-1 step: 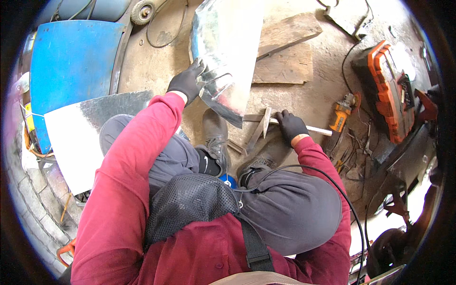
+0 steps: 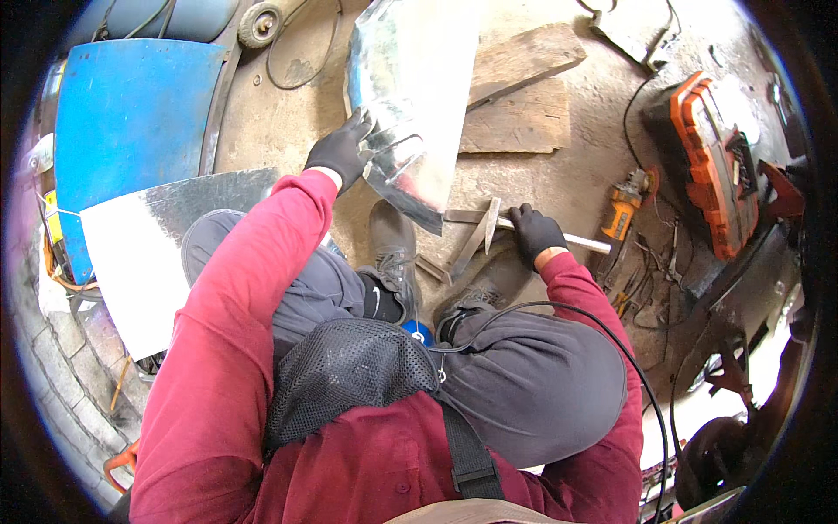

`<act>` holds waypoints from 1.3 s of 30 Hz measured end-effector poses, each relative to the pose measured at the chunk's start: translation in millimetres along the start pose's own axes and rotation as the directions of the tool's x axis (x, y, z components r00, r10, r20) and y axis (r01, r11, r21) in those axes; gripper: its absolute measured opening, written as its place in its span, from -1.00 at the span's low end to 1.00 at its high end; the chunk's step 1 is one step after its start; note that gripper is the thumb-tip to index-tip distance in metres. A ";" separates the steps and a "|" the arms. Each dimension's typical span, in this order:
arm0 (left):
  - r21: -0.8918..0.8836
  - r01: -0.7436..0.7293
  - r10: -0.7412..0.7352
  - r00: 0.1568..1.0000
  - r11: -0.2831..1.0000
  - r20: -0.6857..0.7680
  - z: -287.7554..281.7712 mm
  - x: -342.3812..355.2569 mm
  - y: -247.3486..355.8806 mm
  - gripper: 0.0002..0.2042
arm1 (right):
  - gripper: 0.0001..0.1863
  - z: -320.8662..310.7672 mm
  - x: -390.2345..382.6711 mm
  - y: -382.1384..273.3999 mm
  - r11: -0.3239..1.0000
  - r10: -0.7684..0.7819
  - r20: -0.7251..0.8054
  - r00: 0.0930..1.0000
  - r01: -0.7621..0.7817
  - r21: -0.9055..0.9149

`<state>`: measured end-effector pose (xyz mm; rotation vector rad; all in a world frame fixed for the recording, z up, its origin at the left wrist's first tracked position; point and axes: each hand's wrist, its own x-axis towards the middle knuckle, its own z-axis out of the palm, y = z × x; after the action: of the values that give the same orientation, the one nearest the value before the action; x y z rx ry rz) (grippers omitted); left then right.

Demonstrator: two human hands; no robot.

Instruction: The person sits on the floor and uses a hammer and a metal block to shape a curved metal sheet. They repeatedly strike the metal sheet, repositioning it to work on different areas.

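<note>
Well forward on the left, arm extended, the gloved left hand [image 2: 340, 155] holds the left edge of a shiny metal sheet [image 2: 397, 96], fingers bent against it, thumb placement unclear. Sheet sits ahead of the dark shoes [image 2: 393, 249], stretching away from the body, near corner just beside the hammer [image 2: 587, 244] head. Right hand [image 2: 539, 236], forearm angled inward, fingers wrapped round the hammer's pale handle; orange angle grinder [image 2: 621, 214] farther right.
</note>
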<state>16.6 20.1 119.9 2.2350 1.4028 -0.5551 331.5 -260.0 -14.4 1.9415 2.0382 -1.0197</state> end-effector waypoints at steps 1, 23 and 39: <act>0.025 0.012 -0.012 1.000 1.000 0.008 -2.4 0.5 4.0 -0.33 | -0.62 -2.9 -9.3 2.9 0.998 0.053 -0.007 0.999 -0.053 0.021; -0.120 0.121 -0.124 0.992 0.985 -0.017 14.2 2.4 -4.2 -0.32 | -0.73 19.0 -23.6 -1.8 0.975 0.199 -0.199 0.960 -0.174 0.135; -0.474 0.092 -0.172 0.976 0.876 -0.130 51.1 -0.5 -44.5 -0.17 | -0.70 23.1 -160.1 7.8 0.710 0.568 -0.109 0.815 -0.420 0.565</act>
<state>-29.2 8.3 71.3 1.8374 1.5841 -0.0497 355.4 -405.9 51.6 2.8437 1.2336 -1.2939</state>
